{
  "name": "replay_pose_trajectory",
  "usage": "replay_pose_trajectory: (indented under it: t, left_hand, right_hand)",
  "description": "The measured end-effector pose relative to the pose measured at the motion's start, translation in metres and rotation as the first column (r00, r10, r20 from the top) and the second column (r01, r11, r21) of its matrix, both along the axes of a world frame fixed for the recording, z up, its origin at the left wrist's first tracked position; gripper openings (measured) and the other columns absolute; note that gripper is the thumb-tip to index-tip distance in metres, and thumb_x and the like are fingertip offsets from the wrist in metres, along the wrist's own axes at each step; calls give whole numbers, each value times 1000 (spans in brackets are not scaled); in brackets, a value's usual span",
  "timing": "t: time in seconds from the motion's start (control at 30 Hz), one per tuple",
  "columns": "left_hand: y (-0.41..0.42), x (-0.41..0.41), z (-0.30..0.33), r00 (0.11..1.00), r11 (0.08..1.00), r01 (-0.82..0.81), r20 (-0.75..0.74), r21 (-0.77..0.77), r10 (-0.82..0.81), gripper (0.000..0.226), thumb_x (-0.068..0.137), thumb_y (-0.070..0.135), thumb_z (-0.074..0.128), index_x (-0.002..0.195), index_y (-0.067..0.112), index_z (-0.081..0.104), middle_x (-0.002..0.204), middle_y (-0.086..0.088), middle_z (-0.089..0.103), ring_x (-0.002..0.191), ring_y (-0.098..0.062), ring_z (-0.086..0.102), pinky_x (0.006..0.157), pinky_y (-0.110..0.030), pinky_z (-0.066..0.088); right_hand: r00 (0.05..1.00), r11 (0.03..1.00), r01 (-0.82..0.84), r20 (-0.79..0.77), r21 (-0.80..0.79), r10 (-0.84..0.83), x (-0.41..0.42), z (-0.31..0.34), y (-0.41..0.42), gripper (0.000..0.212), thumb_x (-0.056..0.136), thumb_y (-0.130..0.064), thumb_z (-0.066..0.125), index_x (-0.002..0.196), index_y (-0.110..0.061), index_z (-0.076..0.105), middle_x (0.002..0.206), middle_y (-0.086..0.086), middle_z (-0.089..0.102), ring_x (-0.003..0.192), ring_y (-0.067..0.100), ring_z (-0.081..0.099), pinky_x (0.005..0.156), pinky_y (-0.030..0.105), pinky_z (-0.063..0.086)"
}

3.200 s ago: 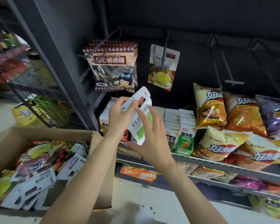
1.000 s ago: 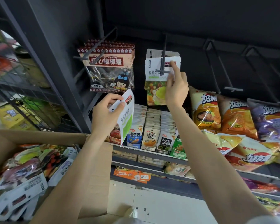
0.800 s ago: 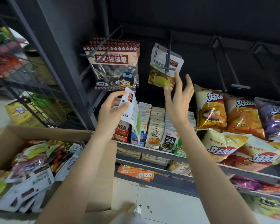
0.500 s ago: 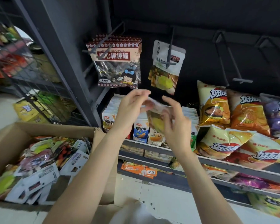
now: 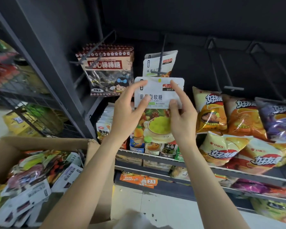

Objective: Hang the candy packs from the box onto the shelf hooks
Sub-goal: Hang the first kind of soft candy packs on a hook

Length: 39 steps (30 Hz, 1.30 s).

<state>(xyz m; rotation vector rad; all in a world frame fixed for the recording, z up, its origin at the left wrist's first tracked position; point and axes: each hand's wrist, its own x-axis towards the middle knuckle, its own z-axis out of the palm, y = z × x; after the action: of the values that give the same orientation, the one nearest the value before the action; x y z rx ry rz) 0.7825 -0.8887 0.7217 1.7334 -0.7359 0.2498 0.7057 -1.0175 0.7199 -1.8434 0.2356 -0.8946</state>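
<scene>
the left hand (image 5: 125,111) and the right hand (image 5: 182,116) both pinch one candy pack (image 5: 157,113) by its side edges, fingers on the white upper panel, thumbs apparently behind it. the pack is held upright in front of the shelf, just below the tip of the shelf hook (image 5: 160,63), where another pack of the same kind (image 5: 158,63) already hangs. the hang hole (image 5: 159,80) is at the top centre of the header and is not yet on the hook.

handling, as judged: the pack is a light, flexible film pouch with a flatter header. the film is probably smooth, so grip the header edges near the top corners, keeping the hole clear. avoid squeezing the filled lower half.

further packs lie in the cardboard box (image 5: 92,146) at lower left.
</scene>
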Motion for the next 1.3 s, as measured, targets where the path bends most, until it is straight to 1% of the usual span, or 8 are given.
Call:
replay_pose_trajectory:
  t: [0.3, 0.5, 0.7, 0.83, 0.97, 1.1, 1.2, 1.3]
  left_hand:
    - [-16, 21, -6, 997, 999, -26, -74, -22, 24, 54, 84, 33, 70, 134, 22, 50, 132, 19, 50, 130, -6, 44, 105, -47, 42]
    - [-33, 43, -10, 997, 995, -74, -25, 62, 76, 56, 86, 20, 70, 138, 17, 47, 133, 12, 47, 124, 4, 39, 105, -8, 28]
    - [-61, 89, -7, 996, 956, -76, 62, 285, 61, 71, 87, 0, 63, 148, 17, 31, 137, -12, 41, 130, -19, 40, 105, -14, 24]
    - [-79, 117, -2, 998, 926, -56, 38, 374, 45, 78, 87, -6, 59, 152, 18, 23, 146, -14, 32, 130, -19, 39, 104, -19, 33]
    - [-85, 122, 4, 999, 901, -30, -5, 433, 36, 81, 89, -4, 57, 153, 21, 16, 150, -13, 27, 129, -20, 40, 102, -14, 31]
    - [-72, 98, -2, 976, 902, -211, 33, 377, 214, 61, 96, 11, 52, 151, 19, 26, 155, -8, 30, 141, -23, 30, 114, -34, 27]
    - [-47, 67, -12, 927, 906, -358, 201, 228, 316, 38, 96, 20, 53, 134, 17, 51, 123, 5, 63, 107, -15, 60, 91, -32, 48]
    - [-10, 25, -19, 862, 894, -445, 294, 52, 413, 23, 94, 24, 52, 112, 17, 64, 89, 14, 69, 85, -5, 60, 89, -18, 35]
  right_hand:
    - [1000, 999, 3, -29, -34, -4, 22, -10, -13, 47, 101, -4, 43, 142, -27, 43, 83, -9, 48, 70, 4, 48, 69, 14, 43]
    - [996, 974, 68, -45, -214, -79, 47, -19, -31, 47, 99, -6, 48, 144, -18, 43, 80, -8, 45, 70, 3, 44, 66, 8, 37]
    - [963, 881, 20, -229, -472, -144, 97, -21, -70, 67, 95, -14, 56, 152, -28, 24, 126, 11, 41, 75, 15, 52, 67, 22, 43]
    - [920, 820, -5, -325, -573, -222, 121, -13, -85, 70, 94, -16, 56, 153, -27, 19, 138, 14, 29, 109, 28, 49, 72, 29, 45]
    - [845, 765, -39, -430, -643, -319, 121, -11, -86, 68, 94, -13, 55, 152, -18, 20, 151, 19, 17, 135, 35, 27, 103, 38, 38]
    - [922, 701, 31, -251, -713, -295, 93, -21, -72, 57, 86, -1, 59, 141, -5, 42, 149, 24, 32, 139, 40, 28, 112, 55, 29]
    - [962, 655, 116, -79, -747, -261, 62, -28, -50, 41, 88, -8, 58, 129, -8, 55, 137, 15, 51, 133, 33, 41, 111, 57, 30]
    - [980, 679, 185, 77, -711, -186, 25, -32, -20, 26, 93, -14, 54, 118, -10, 63, 116, 6, 65, 112, 25, 56, 100, 47, 42]
